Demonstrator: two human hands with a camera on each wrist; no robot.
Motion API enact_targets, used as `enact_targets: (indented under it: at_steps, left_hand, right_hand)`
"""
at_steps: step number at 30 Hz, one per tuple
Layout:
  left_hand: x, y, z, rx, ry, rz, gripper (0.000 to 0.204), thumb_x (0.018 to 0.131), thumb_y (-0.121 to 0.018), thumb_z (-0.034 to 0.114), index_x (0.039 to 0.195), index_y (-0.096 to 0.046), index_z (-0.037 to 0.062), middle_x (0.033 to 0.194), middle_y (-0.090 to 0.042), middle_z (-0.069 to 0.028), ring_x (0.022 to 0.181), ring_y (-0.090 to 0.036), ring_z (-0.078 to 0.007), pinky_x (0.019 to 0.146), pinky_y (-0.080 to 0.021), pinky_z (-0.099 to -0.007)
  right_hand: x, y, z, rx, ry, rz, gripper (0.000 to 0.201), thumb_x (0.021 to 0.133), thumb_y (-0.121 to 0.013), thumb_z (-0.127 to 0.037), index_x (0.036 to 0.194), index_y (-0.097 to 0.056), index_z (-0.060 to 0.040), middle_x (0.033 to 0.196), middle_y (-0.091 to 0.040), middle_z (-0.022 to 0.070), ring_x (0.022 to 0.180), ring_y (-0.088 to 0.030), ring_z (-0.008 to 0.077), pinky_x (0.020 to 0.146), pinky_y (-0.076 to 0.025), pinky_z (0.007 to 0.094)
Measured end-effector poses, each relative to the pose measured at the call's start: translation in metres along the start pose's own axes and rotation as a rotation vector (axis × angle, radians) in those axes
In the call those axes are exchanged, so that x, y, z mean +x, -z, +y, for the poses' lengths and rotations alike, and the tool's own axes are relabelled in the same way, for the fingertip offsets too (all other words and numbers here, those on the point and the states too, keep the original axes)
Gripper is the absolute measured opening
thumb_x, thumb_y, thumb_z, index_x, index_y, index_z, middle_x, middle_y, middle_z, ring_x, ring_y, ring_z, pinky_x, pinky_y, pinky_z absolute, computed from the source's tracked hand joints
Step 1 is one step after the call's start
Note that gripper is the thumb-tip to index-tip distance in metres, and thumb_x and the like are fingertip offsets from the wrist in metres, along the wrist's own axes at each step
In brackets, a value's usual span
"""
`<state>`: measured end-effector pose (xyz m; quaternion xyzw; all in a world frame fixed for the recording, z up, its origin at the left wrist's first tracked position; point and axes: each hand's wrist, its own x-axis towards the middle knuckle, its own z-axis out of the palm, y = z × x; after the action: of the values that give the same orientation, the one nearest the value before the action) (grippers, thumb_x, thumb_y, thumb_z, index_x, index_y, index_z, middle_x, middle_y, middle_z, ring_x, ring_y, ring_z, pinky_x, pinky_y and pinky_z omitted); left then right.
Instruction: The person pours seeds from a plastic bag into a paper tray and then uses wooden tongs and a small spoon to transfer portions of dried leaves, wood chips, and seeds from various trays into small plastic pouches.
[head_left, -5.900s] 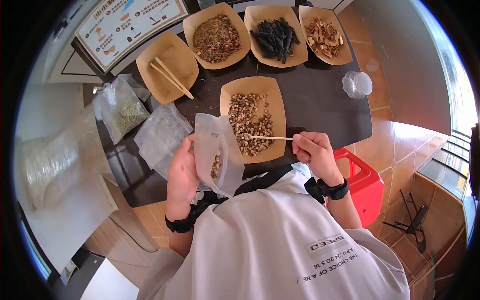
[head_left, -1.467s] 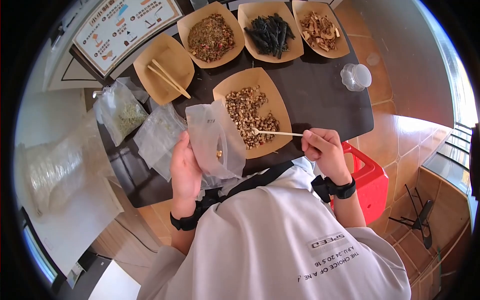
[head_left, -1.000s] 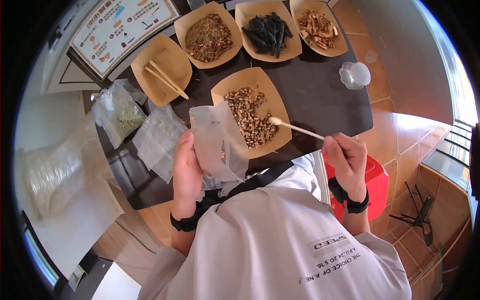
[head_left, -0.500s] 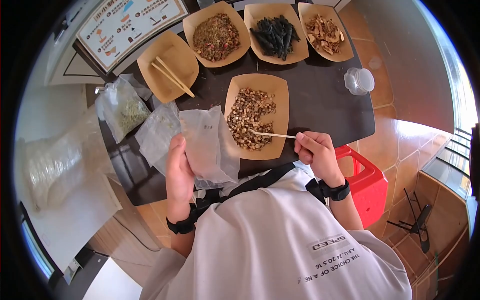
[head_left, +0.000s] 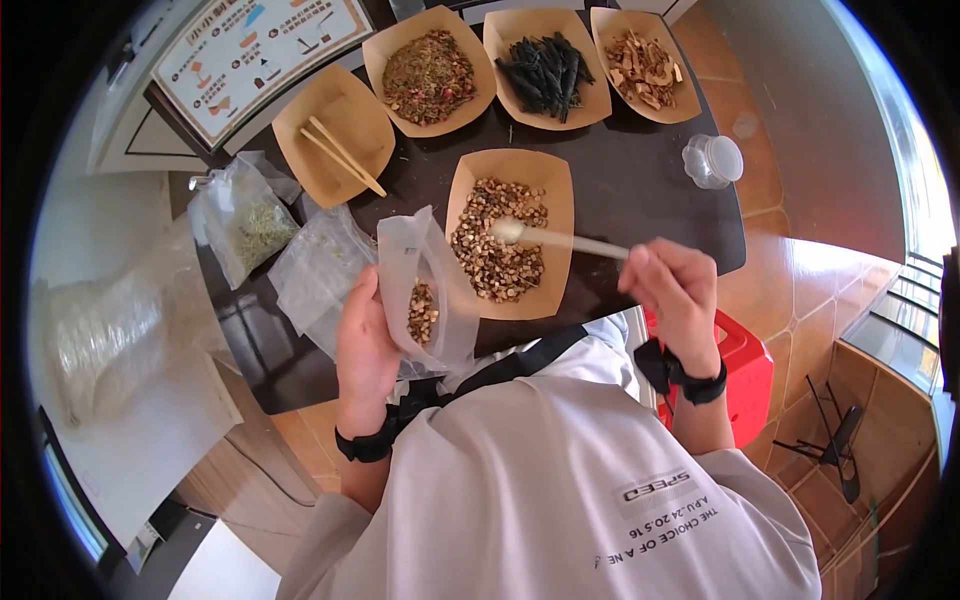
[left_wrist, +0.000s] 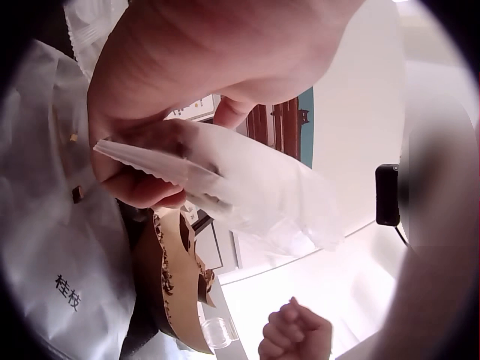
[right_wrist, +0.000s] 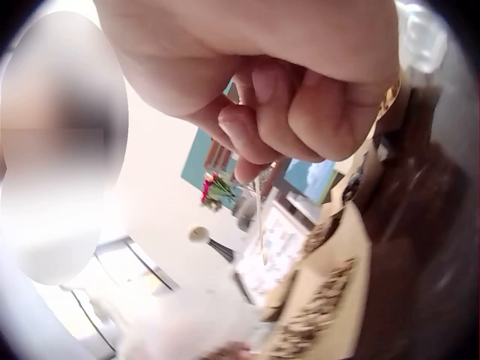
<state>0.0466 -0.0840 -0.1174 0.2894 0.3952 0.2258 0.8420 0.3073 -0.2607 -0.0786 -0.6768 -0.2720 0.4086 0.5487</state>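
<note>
My left hand [head_left: 367, 340] grips a frosted plastic bag [head_left: 455, 310] by its side, mouth partly spread. Chopped brown pieces [head_left: 421, 315] show inside it. In the left wrist view the thumb and fingers of that hand [left_wrist: 195, 75] pinch the bag [left_wrist: 255, 187]. Between thumb and fingers, my right hand [head_left: 678, 300] holds a small pale spoon [head_left: 580, 241] by its handle end. Its blurred bowl is over a paper tray [head_left: 515, 163] of similar chopped pieces [head_left: 500, 265]. The right wrist view shows the curled fingers [right_wrist: 330, 112] with the spoon's thin handle [right_wrist: 259, 210] sticking out below.
Behind are paper trays of a reddish-green herb mix [head_left: 430, 80], black strips [head_left: 545, 75] and wood shavings [head_left: 642, 70]. Another tray [head_left: 365, 105] holds wooden tongs [head_left: 340, 155]. Plastic bags [head_left: 245, 225] lie left; a clear jar [head_left: 712, 161] stands right. A red stool [head_left: 745, 390] is below.
The spoon has come up from the chopped pieces, and my right hand has shifted right. My left hand has turned the bag so the pieces inside now show through its mouth.
</note>
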Motion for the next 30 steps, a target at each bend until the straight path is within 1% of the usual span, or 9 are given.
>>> enact_targets:
  at_steps: [2,6,8,14,17,22,26,29,30]
  left_hand:
    - [-0.002,0.005,0.001,-0.057,0.027,-0.031,0.041,0.104,-0.039,0.033,0.127,-0.051,0.0009,0.118,-0.064,-0.0129,0.112,-0.062,-0.0233,0.099,-0.048,-0.0378]
    - [-0.005,0.009,-0.001,0.031,0.033,-0.117,0.043,0.104,-0.037,0.034,0.128,-0.05,0.0006,0.119,-0.064,-0.0133,0.112,-0.061,-0.0241,0.099,-0.047,-0.038]
    - [-0.008,0.009,-0.001,0.057,0.047,-0.097,0.045,0.104,-0.036,0.036,0.129,-0.05,0.0009,0.117,-0.065,-0.0137,0.112,-0.06,-0.0242,0.1,-0.045,-0.038]
    - [-0.011,0.013,0.005,0.017,0.029,-0.124,0.045,0.104,-0.037,0.036,0.13,-0.048,0.0015,0.122,-0.062,-0.0137,0.116,-0.058,-0.0231,0.101,-0.043,-0.0367]
    - [-0.007,0.014,0.007,0.149,-0.01,0.007,0.042,0.103,-0.039,0.034,0.129,-0.049,0.0019,0.125,-0.06,-0.0126,0.117,-0.057,-0.0212,0.101,-0.043,-0.0359]
    - [0.003,0.005,-0.001,0.298,-0.066,0.003,0.039,0.104,-0.034,0.028,0.129,-0.05,0.0035,0.119,-0.064,-0.0133,0.114,-0.059,-0.0223,0.1,-0.044,-0.0366]
    - [0.005,-0.004,-0.003,0.246,-0.049,-0.03,0.039,0.103,-0.043,0.031,0.128,-0.05,0.0019,0.123,-0.06,-0.0089,0.116,-0.057,-0.0178,0.1,-0.044,-0.0339]
    - [0.003,0.006,-0.007,0.089,-0.038,0.018,0.038,0.105,-0.037,0.03,0.128,-0.05,0.003,0.12,-0.064,-0.0108,0.111,-0.061,-0.021,0.099,-0.047,-0.0363]
    - [0.002,0.01,-0.006,0.018,-0.026,-0.025,0.038,0.105,-0.037,0.03,0.128,-0.05,0.0026,0.12,-0.064,-0.0107,0.11,-0.062,-0.021,0.099,-0.048,-0.036]
  right_hand:
    - [0.016,0.002,0.015,-0.264,0.027,0.102,0.026,0.095,-0.058,-0.013,0.077,-0.067,0.0038,0.055,-0.049,0.0013,0.054,-0.041,0.0036,0.049,-0.029,0.0245]
    - [0.021,-0.019,0.044,-0.215,0.15,-0.043,0.029,0.098,-0.059,-0.019,0.08,-0.067,0.0029,0.058,-0.045,0.0,0.056,-0.041,0.0052,0.051,-0.032,0.0266]
    - [0.015,-0.019,0.038,-0.112,-0.165,-0.17,0.03,0.098,-0.06,-0.019,0.079,-0.067,0.0036,0.057,-0.045,-0.0017,0.054,-0.039,0.0054,0.049,-0.03,0.0252]
    - [0.007,-0.01,0.046,0.227,-0.361,-0.189,0.034,0.1,-0.058,-0.019,0.076,-0.065,0.0037,0.056,-0.042,-0.0058,0.051,-0.032,0.0032,0.047,-0.022,0.0231]
    - [0.001,0.001,0.05,0.377,-0.397,-0.197,0.034,0.1,-0.056,-0.019,0.076,-0.064,0.0032,0.056,-0.041,-0.0056,0.05,-0.031,0.003,0.047,-0.022,0.0236]
    - [-0.013,-0.004,0.008,0.329,-0.285,-0.225,0.031,0.099,-0.057,-0.017,0.078,-0.066,0.0038,0.057,-0.045,-0.0035,0.052,-0.036,0.0043,0.048,-0.026,0.0242]
    - [-0.024,-0.022,-0.015,-0.12,0.043,-0.313,0.023,0.096,-0.06,-0.011,0.081,-0.069,0.004,0.062,-0.054,-0.0009,0.058,-0.045,0.0048,0.052,-0.034,0.0256]
    - [-0.024,0.0,-0.006,0.022,-0.08,-0.059,0.024,0.095,-0.059,-0.009,0.077,-0.068,0.0039,0.061,-0.057,0.0011,0.057,-0.044,0.0048,0.052,-0.033,0.025]
    - [-0.02,0.004,0.001,-0.145,-0.066,0.041,0.023,0.094,-0.06,-0.01,0.077,-0.068,0.0043,0.059,-0.056,0.0031,0.054,-0.043,0.0063,0.05,-0.033,0.0264]
